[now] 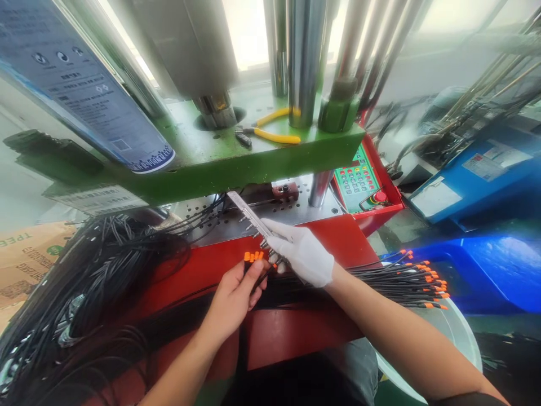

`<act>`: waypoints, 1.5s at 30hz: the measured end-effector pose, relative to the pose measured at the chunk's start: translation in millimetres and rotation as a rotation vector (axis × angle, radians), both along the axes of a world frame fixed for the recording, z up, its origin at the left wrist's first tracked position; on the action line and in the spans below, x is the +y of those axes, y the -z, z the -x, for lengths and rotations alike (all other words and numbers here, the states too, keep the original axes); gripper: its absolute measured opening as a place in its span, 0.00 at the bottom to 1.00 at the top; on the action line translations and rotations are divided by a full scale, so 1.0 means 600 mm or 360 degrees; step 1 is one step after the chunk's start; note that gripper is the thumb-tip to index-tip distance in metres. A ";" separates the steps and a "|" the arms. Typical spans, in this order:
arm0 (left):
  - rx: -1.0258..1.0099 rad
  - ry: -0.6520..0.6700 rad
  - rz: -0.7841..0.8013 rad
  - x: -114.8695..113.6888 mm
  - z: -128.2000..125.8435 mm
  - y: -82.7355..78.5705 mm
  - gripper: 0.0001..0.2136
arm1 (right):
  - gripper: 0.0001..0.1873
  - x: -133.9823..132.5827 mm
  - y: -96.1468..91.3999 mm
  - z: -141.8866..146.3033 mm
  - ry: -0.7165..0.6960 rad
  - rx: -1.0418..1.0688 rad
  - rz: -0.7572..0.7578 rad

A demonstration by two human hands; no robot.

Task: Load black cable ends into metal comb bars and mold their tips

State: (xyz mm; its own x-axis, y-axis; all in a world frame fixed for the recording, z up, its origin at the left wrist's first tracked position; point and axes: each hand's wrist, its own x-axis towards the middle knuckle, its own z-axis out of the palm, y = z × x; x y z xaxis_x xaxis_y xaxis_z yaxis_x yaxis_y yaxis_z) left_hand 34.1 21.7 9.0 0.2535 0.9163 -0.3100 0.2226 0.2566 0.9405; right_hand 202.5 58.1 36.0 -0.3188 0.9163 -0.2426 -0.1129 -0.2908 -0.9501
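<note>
My bare left hand (236, 299) is closed around several black cables whose orange ends (253, 256) stick up past the thumb. In a white glove, my right hand (302, 254) grips a narrow metal bar (249, 213) with a row of small pins along its lower side. The bar slants from the glove up and left toward the press. Both hands are close together above a red work surface (287, 338). Under them runs a thick bundle of black cables (372, 286), its orange tips fanned out at the right. Fingers hide part of the bar's near end.
Ahead stands a green press plate (253, 163) with yellow-handled pliers (274, 129) on top. A spray can (93, 84) looms at upper left. Black cables (114, 254) heap up at the left. At right are a red control panel (363, 186), a blue bin (499, 270) and a white tub (469, 332).
</note>
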 end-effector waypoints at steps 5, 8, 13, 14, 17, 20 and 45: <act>-0.0255 -0.0105 0.0049 0.002 0.008 -0.003 0.13 | 0.28 0.004 0.012 -0.005 -0.0076 0.0142 -0.0022; -0.0341 -0.0105 0.0131 -0.001 0.011 -0.004 0.12 | 0.28 0.004 0.016 -0.003 -0.0080 0.0180 -0.0031; -0.0294 -0.0017 0.0088 -0.002 0.015 0.001 0.13 | 0.27 0.002 0.012 0.002 -0.0070 0.0174 -0.0053; -0.0267 0.0004 0.0064 -0.002 0.016 0.001 0.14 | 0.27 0.001 0.012 0.002 -0.0070 0.0173 -0.0055; -0.0216 0.0052 -0.0010 -0.002 0.016 -0.001 0.15 | 0.26 0.000 0.013 0.003 -0.0067 0.0160 -0.0054; -0.0216 0.0070 -0.0031 -0.002 0.014 -0.005 0.15 | 0.26 -0.001 0.013 0.001 -0.0077 0.0158 -0.0073; -0.0122 -0.0179 -0.0102 0.000 0.021 -0.007 0.16 | 0.28 -0.002 0.022 -0.001 -0.0151 0.0083 -0.0170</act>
State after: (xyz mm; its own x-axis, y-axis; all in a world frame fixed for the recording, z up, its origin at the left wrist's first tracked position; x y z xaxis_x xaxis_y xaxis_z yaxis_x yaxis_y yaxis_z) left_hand 21.2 21.4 13.0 0.1688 0.9576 -0.2335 0.1225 0.2147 0.9690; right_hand 203.0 56.7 23.0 -0.4150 0.9010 -0.1264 -0.1396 -0.2003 -0.9697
